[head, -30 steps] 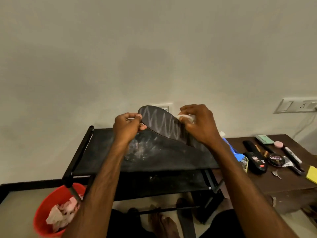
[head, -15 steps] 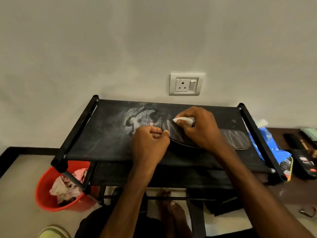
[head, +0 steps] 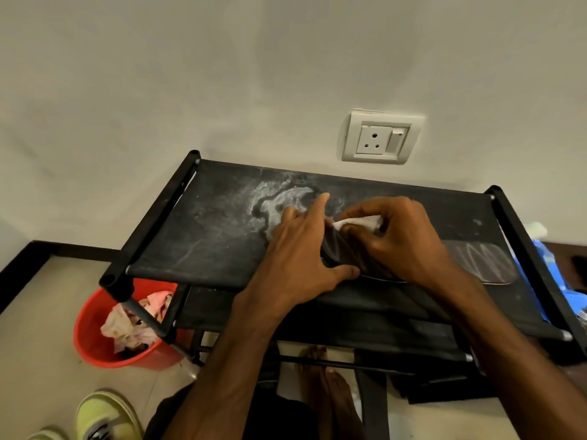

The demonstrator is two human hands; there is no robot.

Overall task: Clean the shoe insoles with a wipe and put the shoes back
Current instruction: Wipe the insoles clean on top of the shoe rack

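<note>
A dark insole (head: 476, 262) with a pale zigzag pattern lies flat on the top shelf of a black fabric shoe rack (head: 216, 236). My left hand (head: 298, 249) lies with straight fingers on the insole's left end and presses it down. My right hand (head: 400, 236) pinches a small white wipe (head: 359, 223) against the insole near that end. The middle of the insole is hidden under both hands. A yellow-green shoe (head: 104, 417) stands on the floor at the bottom left, with part of a second one (head: 47, 435) beside it.
A red bucket (head: 95, 344) holding crumpled used wipes stands on the floor left of the rack. A wall socket (head: 379, 139) is above the rack. A blue packet (head: 549, 268) lies at the rack's right end. My bare feet (head: 330, 382) show below the lower shelves.
The insole has come down from upright in both hands to flat on the rack's top shelf. My left hand has gone from gripping its end to pressing it with straight fingers.
</note>
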